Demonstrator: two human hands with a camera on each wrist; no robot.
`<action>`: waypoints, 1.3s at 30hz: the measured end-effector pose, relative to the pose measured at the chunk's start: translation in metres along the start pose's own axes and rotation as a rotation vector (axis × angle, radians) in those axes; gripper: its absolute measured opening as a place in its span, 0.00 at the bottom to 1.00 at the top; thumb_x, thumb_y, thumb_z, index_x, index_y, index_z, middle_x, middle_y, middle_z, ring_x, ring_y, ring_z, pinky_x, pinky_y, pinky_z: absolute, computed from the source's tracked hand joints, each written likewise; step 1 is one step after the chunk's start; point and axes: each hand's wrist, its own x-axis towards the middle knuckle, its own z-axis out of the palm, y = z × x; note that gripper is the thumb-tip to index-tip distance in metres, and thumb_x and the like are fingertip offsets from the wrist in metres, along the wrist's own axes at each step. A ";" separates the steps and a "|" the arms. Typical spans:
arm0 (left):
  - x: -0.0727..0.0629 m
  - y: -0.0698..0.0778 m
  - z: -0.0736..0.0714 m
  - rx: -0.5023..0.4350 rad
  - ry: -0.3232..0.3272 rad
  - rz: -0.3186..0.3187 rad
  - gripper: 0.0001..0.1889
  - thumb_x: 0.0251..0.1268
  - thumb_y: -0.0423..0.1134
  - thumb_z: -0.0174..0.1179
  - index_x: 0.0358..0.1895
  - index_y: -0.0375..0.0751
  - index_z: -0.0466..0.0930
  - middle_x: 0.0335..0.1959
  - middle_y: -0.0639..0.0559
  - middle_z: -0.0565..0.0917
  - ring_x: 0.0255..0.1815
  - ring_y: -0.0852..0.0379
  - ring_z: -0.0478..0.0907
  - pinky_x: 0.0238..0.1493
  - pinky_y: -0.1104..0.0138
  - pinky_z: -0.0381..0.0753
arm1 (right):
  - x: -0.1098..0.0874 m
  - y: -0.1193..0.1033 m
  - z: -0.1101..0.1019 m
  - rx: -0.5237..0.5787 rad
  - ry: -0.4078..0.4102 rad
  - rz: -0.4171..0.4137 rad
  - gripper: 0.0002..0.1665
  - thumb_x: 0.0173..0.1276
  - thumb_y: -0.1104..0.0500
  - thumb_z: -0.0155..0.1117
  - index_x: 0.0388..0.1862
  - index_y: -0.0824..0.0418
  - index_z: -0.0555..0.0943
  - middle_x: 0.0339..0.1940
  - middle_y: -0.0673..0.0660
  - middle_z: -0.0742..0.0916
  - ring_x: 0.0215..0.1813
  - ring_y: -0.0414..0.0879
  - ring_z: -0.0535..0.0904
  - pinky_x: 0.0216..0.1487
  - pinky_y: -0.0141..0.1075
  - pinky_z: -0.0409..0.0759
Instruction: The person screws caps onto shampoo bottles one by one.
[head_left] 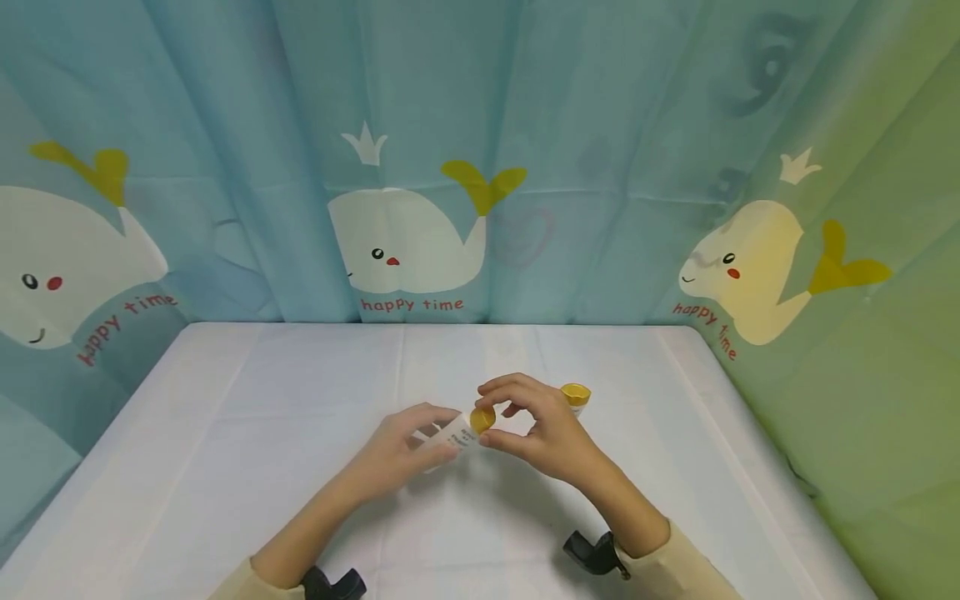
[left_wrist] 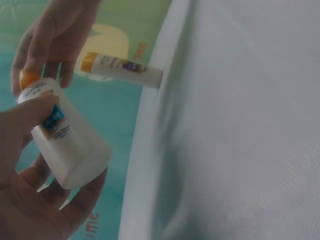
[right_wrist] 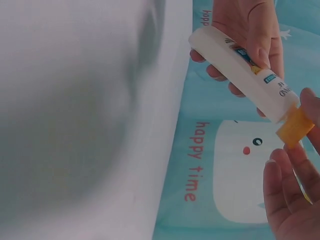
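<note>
A white bottle [left_wrist: 75, 145] with a printed label and a yellow cap [head_left: 482, 419] is held tilted above the table. My left hand [head_left: 405, 446] grips its body, the thumb lying over the label in the left wrist view. The thumb and a finger of my right hand [head_left: 543, 425] pinch the yellow cap at the bottle's neck. In the right wrist view the cap [right_wrist: 295, 128] sits against the neck; whether it is loose, I cannot tell. Behind the right hand stands a second white bottle [left_wrist: 122, 71] with a yellow cap, partly hidden in the head view.
Both hands work over a table [head_left: 262, 400] with a white cover. A blue-green curtain [head_left: 600, 125] printed with whales hangs behind it and along the sides. Black wrist mounts [head_left: 592, 552] sit at both sleeves.
</note>
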 end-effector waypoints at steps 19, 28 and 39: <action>-0.002 0.000 -0.006 0.036 0.035 -0.027 0.19 0.66 0.49 0.66 0.59 0.55 0.80 0.49 0.59 0.83 0.49 0.54 0.80 0.45 0.59 0.83 | 0.000 -0.001 0.003 0.017 -0.019 0.011 0.24 0.62 0.64 0.74 0.58 0.56 0.83 0.52 0.52 0.85 0.42 0.43 0.85 0.38 0.34 0.84; -0.002 -0.003 -0.007 0.039 0.049 -0.031 0.20 0.66 0.49 0.66 0.60 0.55 0.80 0.51 0.59 0.84 0.49 0.54 0.79 0.44 0.61 0.82 | 0.001 0.000 0.005 0.006 -0.024 -0.035 0.27 0.58 0.72 0.73 0.57 0.56 0.83 0.53 0.53 0.85 0.40 0.43 0.85 0.38 0.34 0.84; -0.001 -0.007 -0.005 0.021 0.030 -0.026 0.18 0.66 0.50 0.65 0.58 0.58 0.80 0.48 0.60 0.84 0.49 0.54 0.79 0.45 0.60 0.82 | 0.002 0.001 0.005 -0.012 -0.029 -0.001 0.22 0.62 0.61 0.74 0.55 0.54 0.83 0.57 0.50 0.83 0.60 0.44 0.79 0.49 0.36 0.84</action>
